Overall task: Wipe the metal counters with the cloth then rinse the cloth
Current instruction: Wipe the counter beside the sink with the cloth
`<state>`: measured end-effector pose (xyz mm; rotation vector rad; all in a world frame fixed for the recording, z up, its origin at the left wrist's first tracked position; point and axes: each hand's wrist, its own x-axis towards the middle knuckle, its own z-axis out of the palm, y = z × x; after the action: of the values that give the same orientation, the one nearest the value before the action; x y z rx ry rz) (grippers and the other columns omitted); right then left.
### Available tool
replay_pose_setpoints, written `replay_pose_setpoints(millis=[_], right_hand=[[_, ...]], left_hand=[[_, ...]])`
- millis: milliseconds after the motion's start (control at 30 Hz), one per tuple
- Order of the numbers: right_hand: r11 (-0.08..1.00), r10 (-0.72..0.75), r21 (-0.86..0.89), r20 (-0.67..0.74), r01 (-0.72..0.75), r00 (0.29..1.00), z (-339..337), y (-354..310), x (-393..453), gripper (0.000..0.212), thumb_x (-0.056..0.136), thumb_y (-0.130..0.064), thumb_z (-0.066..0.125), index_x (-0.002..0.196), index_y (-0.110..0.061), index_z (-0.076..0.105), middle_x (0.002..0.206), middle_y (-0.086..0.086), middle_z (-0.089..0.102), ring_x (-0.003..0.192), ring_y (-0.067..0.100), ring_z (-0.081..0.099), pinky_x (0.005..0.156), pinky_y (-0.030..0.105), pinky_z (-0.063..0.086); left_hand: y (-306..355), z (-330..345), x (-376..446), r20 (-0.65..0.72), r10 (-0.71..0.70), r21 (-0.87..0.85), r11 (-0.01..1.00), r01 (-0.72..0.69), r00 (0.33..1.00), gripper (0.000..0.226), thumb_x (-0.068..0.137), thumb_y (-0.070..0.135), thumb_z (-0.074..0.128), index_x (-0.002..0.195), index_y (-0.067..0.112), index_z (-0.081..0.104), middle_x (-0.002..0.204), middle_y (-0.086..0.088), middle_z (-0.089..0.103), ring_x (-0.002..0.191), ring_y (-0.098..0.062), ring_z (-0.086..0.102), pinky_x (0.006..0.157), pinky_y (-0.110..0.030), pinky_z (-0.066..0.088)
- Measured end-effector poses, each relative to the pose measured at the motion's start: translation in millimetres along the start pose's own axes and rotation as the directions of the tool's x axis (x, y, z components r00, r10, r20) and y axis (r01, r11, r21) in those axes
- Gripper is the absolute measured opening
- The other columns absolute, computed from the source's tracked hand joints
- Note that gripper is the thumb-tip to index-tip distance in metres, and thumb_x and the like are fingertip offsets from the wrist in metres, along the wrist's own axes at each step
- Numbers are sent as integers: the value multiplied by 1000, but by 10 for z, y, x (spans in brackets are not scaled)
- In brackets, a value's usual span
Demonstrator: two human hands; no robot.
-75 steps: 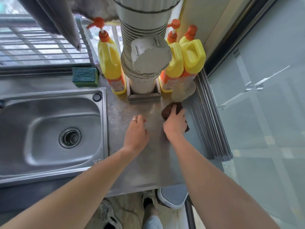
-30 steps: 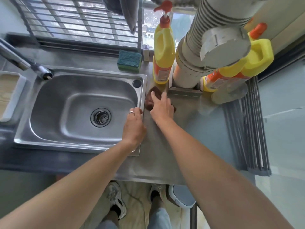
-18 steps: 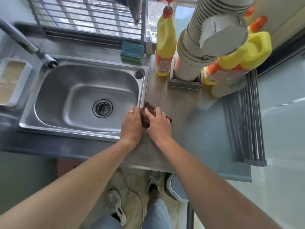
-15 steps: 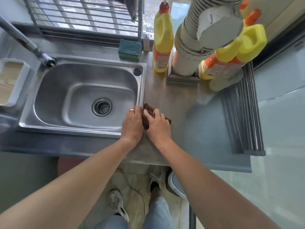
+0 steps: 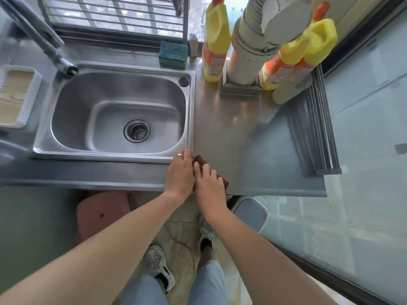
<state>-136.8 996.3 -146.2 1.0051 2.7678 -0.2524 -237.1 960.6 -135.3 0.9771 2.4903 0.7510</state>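
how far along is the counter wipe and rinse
Mid-wipe. The right hand presses the cloth flat at the counter's front edge, the left hand resting beside it. Left: rinsing. The sink looks dry, and no water runs from the tap.

**Cloth drawn to the counter's front edge**

The right hand (image 5: 209, 183) and the cloth (image 5: 199, 160) under it now sit at the counter's (image 5: 253, 137) front edge, beside the sink's (image 5: 114, 155) front right corner, no longer back near the bottles (image 5: 217, 40). The left hand (image 5: 180, 172) has come forward too and now touches the right hand.
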Motion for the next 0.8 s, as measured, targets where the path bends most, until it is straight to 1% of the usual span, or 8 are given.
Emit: replay_pose_setpoints(millis=[133, 233, 300, 400, 467, 567, 667, 800], right_hand=[[998, 59, -20, 25, -58, 998, -182, 57, 654, 58, 101, -13, 38, 157, -10, 21, 139, 14, 43, 112, 31, 53, 84, 42, 48], [995, 96, -3, 41, -96, 995, -328, 114, 1108, 61, 100, -13, 41, 157, -10, 19, 141, 14, 39, 117, 32, 50, 89, 43, 47], [996, 80, 44, 58, -83, 995, -329, 109, 965, 64, 98, -13, 46, 157, -10, 22, 139, 14, 41, 114, 33, 52, 86, 43, 48], [1000, -22, 24, 75, 20, 997, -196, 99, 322, 68, 92, -10, 55, 155, -13, 28, 128, 13, 49, 101, 31, 55, 75, 41, 49], [998, -64, 11, 68, 63, 996, -136, 156, 244, 71, 91, -9, 55, 156, -16, 28, 125, 13, 49, 97, 29, 53, 73, 40, 47], [999, -50, 13, 86, 49, 995, -174, 187, 524, 68, 96, -11, 49, 158, -21, 22, 129, 12, 44, 103, 29, 50, 79, 41, 47], [999, -1, 35, 108, -3, 994, -249, 175, 771, 62, 100, -15, 43, 157, -25, 21, 135, 13, 41, 109, 30, 50, 85, 43, 46], [998, 33, 51, 129, -40, 991, -362, 189, 1189, 61, 102, -14, 40, 158, -25, 18, 148, 14, 32, 121, 33, 46, 95, 45, 44]], left_hand=[[-38, -47, 183, 10, -11, 4, 1000, 11, 1000, 27, 86, -2, 44, 109, 7, 53, 110, -14, 55, 99, -33, 53, 78, -42, 44], [-79, -42, 347, -16, -8, 8, 1000, 8, 1000, 27, 86, -3, 42, 108, 7, 53, 111, -13, 55, 97, -32, 52, 76, -42, 44], [-87, -28, 388, -21, -33, 11, 999, 34, 999, 27, 85, -5, 46, 106, 10, 52, 108, -10, 54, 94, -30, 52, 74, -41, 45], [-54, 1, 388, -25, -70, 19, 997, 71, 997, 30, 84, -7, 46, 106, 11, 52, 107, -9, 54, 92, -30, 52, 73, -43, 47], [-20, 17, 421, -47, -84, 10, 996, 84, 995, 29, 85, -7, 47, 107, 10, 52, 107, -11, 55, 93, -32, 53, 73, -43, 46], [39, 32, 508, -65, -65, 21, 998, 67, 996, 22, 89, -3, 47, 106, 10, 53, 104, -12, 56, 92, -31, 53, 75, -43, 47], [69, 67, 564, -83, -49, 40, 998, 53, 995, 12, 96, 6, 50, 105, 11, 52, 104, -10, 56, 93, -29, 54, 75, -41, 48], [85, 114, 624, -59, -85, 50, 995, 88, 995, 15, 96, 6, 49, 110, 12, 52, 108, -10, 55, 96, -29, 54, 76, -42, 49]])
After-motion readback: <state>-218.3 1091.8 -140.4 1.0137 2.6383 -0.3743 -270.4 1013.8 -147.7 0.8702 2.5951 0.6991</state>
